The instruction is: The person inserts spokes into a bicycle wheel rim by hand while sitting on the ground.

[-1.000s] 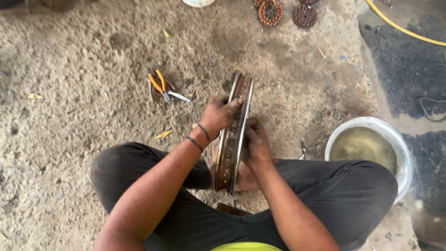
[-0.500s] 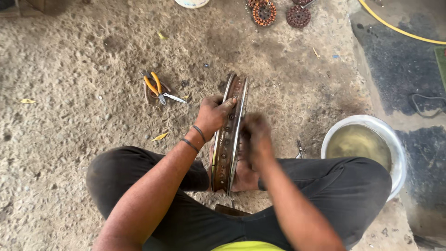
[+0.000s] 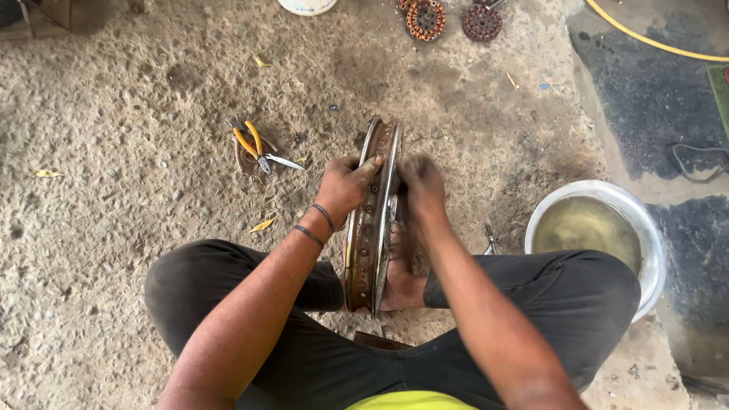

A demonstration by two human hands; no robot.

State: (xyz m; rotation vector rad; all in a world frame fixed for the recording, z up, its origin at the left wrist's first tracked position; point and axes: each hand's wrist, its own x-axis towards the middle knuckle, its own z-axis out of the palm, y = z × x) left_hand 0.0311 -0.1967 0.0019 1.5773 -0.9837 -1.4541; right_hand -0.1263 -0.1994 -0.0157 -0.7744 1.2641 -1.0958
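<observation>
A rusty metal wheel rim (image 3: 373, 220) stands upright on edge between my crossed legs, its lower part resting by my bare foot (image 3: 400, 281). My left hand (image 3: 345, 184) grips the rim's left edge near the top, fingers over the channel. My right hand (image 3: 422, 186) presses against the rim's right side near the top and looks blurred; what it holds, if anything, is hidden.
Yellow-handled pliers (image 3: 256, 147) lie on the rough concrete to the left. A metal bowl of murky liquid (image 3: 597, 232) sits at my right knee. Two round rusty coil parts (image 3: 425, 18) and a yellow hose (image 3: 645, 42) lie farther off.
My right hand has shifted slightly along the rim's right side, blurred by motion. The left hand keeps its grip and the rim stays upright.
</observation>
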